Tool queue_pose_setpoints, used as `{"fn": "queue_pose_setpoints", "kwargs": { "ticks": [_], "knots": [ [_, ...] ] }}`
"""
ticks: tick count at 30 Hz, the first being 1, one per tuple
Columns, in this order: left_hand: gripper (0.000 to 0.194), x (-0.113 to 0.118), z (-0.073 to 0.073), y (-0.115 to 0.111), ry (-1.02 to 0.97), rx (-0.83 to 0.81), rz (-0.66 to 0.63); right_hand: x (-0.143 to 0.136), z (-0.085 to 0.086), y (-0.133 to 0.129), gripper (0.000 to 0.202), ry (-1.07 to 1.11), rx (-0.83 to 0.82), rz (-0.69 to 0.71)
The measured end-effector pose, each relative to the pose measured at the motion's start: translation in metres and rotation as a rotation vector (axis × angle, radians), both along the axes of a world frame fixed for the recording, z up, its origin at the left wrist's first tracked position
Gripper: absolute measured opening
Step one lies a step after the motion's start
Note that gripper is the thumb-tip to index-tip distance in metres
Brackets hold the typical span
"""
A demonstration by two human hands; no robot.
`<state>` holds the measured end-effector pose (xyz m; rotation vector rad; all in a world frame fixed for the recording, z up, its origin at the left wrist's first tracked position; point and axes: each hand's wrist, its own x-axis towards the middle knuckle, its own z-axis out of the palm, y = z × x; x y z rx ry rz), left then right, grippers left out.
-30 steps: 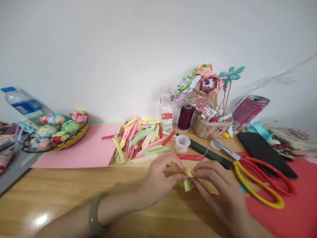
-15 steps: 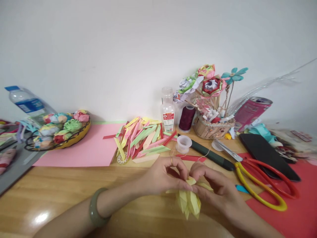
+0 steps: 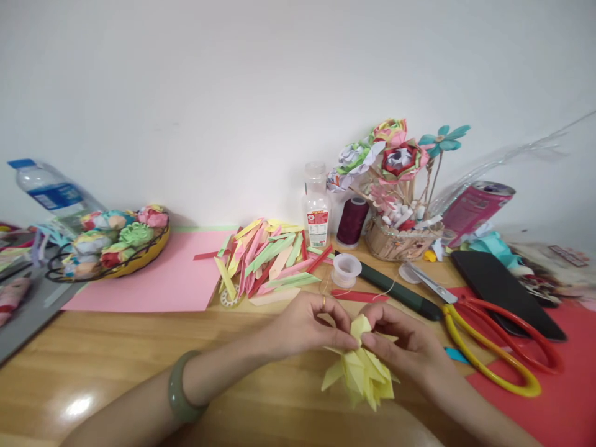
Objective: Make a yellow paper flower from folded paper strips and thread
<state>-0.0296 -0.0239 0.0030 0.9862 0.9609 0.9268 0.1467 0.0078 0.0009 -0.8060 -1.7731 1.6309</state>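
A yellow folded-paper flower [image 3: 365, 375] with pointed petals hangs below my fingertips, over the wooden table. My left hand [image 3: 321, 326] pinches its upper part from the left between thumb and index finger. From the right, my right hand [image 3: 400, 338] pinches the same piece, and the two thumbs are close together. A small yellow tip stands up between the fingers. Behind my hands lie a clear round plastic spool [image 3: 346, 270], a red paper strip [image 3: 359, 296] and a pile of folded coloured strips [image 3: 274, 257].
Scissors [image 3: 493, 347] and a black phone-like slab [image 3: 503, 292] lie at right. Behind stand a glass bottle [image 3: 317, 214], purple thread [image 3: 352, 223] and a flower basket [image 3: 403, 241]. At left are pink paper [image 3: 186, 273] and a basket of paper flowers [image 3: 139, 264].
The yellow flower has turned and moved slightly right, showing more of its petals and a taller tip between the fingers. Both hands keep their pinch, with the fingertips slightly shifted.
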Motion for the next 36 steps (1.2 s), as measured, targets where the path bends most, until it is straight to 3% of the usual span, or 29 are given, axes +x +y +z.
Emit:
{"fn": "queue_pose_setpoints", "kwargs": {
  "ticks": [8, 16, 21, 26, 30, 36],
  "knots": [
    [0.022, 0.002, 0.0, 0.0, 0.053, -0.004, 0.125, -0.002, 0.002, 0.001, 0.025, -0.116, 0.051, -0.113],
    [0.026, -0.002, 0.004, 0.003, 0.059, -0.044, 0.082, -0.004, 0.005, 0.004, 0.025, -0.135, -0.086, -0.041],
    [0.029, -0.002, 0.003, 0.004, 0.049, -0.068, 0.081, -0.007, -0.002, 0.003, 0.026, -0.102, -0.155, -0.108],
    [0.028, -0.002, -0.004, 0.007, 0.017, -0.099, 0.058, -0.007, -0.01, 0.005, 0.023, -0.09, -0.224, -0.021],
    [0.022, -0.002, -0.008, 0.009, -0.005, -0.11, 0.032, -0.006, -0.012, 0.006, 0.019, -0.098, -0.211, 0.018],
    [0.018, -0.001, -0.01, 0.008, 0.053, -0.066, 0.074, -0.007, -0.021, 0.004, 0.016, -0.152, -0.112, -0.041]
  ]
}}
